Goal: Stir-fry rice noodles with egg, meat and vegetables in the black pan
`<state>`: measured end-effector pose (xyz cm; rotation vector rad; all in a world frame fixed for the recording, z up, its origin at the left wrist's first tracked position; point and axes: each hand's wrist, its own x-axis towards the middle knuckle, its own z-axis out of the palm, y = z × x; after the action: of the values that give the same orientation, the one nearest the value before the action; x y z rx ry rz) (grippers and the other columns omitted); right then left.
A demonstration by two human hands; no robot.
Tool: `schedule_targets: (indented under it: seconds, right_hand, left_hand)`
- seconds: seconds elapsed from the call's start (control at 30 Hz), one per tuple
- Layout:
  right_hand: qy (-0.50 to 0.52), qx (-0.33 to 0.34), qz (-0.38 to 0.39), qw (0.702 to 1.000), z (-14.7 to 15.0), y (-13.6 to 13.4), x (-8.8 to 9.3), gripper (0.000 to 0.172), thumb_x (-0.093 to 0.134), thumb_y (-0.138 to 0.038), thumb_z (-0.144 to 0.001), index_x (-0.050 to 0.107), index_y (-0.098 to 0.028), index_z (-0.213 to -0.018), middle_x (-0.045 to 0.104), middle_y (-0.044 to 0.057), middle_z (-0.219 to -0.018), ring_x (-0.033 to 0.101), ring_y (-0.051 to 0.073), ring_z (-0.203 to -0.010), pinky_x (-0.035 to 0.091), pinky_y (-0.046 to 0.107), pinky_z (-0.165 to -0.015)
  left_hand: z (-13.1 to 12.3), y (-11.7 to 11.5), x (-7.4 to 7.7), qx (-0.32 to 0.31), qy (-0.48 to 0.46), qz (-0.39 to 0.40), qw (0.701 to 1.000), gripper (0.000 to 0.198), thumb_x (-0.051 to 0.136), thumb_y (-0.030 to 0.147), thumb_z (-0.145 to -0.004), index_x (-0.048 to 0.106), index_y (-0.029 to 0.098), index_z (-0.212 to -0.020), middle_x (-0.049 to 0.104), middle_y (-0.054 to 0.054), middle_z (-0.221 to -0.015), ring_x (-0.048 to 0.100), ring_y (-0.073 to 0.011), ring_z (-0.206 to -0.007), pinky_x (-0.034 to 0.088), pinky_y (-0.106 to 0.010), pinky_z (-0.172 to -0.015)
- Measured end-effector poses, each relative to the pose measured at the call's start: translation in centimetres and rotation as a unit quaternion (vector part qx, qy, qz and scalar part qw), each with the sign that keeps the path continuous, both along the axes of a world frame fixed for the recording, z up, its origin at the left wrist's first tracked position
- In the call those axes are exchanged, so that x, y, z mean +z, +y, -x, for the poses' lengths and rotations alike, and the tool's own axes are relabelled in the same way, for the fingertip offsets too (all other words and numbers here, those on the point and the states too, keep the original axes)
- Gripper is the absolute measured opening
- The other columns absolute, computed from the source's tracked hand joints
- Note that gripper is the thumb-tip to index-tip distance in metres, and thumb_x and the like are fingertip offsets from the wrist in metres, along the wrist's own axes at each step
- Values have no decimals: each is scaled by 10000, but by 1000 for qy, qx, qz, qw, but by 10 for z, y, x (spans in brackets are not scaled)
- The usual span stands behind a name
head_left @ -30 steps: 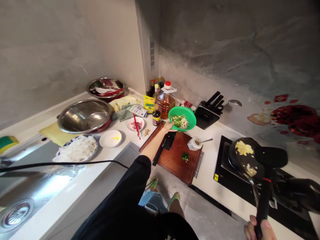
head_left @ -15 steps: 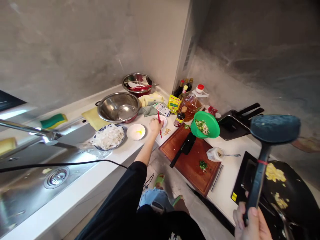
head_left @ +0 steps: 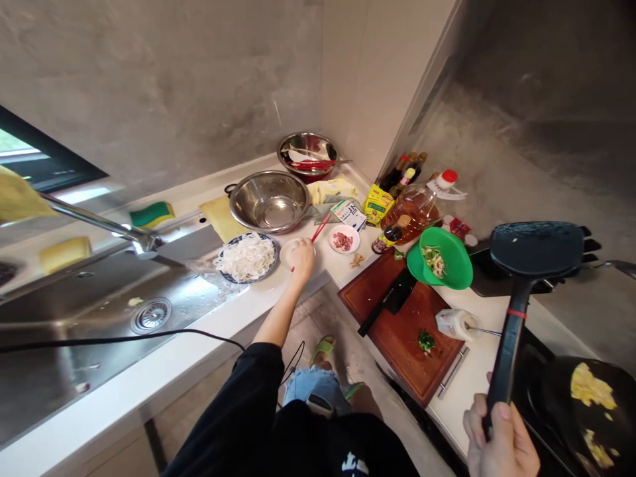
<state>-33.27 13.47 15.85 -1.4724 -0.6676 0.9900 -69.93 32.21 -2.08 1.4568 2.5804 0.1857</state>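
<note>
My left hand reaches out over a small white dish on the white counter and is closed on a pair of red chopsticks, which stick up and to the right. Left of it stands a blue-rimmed plate of white noodles. To its right is a small bowl of pink meat. My right hand, at the bottom right, grips the handle of a black spatula held upright above a black pan with scrambled egg.
A green bowl of chopped vegetables sits at the back of a wooden cutting board with a black knife. Steel bowls, oil and sauce bottles and a sink with faucet line the counter.
My left hand left the green bowl, picked up the red chopsticks by the meat bowl and carried them left over the white dish. The spatula rose off the pan. My view swung left.
</note>
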Motion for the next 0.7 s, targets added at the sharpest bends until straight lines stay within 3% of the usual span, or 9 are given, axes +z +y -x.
schedule_targets:
  seconds: [0.13,0.3,0.43,0.57,0.7]
  right_hand:
    - [-2,21,2,1000,9,6,-4,222,623,-316,-810,616,-158,-965,483,-34,-627,334,17,-431,235,176,-403]
    - [-16,37,6,999,16,8,-8,188,626,-322,-806,590,-149,-870,495,-29,-631,330,22,-434,242,181,-406]
    - [-14,26,11,1000,15,5,-9,189,636,-326,-793,575,-150,-824,488,-30,-625,327,28,-435,251,183,-397]
    - [-18,12,16,1000,11,2,-8,202,645,-333,-786,552,-154,-776,467,-40,-600,332,26,-436,258,175,-398]
    - [-23,-7,17,1000,7,-2,-5,227,650,-347,-782,532,-155,-754,474,-37,-605,337,24,-435,264,173,-398]
  left_hand:
    - [30,-21,-15,19,27,20,999,366,220,106,-906,533,50,-1088,553,-224,-1087,524,-281,-1055,443,-380,-825]
    - [31,-19,-24,20,27,6,999,363,322,284,-915,517,52,-1115,539,-241,-1106,516,-310,-1050,429,-403,-833]
    - [22,-17,-18,5,45,-31,998,502,373,406,-888,447,50,-1234,504,-246,-1173,483,-331,-1088,395,-415,-878]
    - [15,-10,-9,-28,36,-39,998,545,400,331,-876,323,107,-1367,424,-230,-1311,453,-316,-1147,368,-395,-919]
    - [5,-4,-2,-32,10,-74,997,532,402,294,-874,327,120,-1371,361,-227,-1386,424,-313,-1205,347,-407,-957]
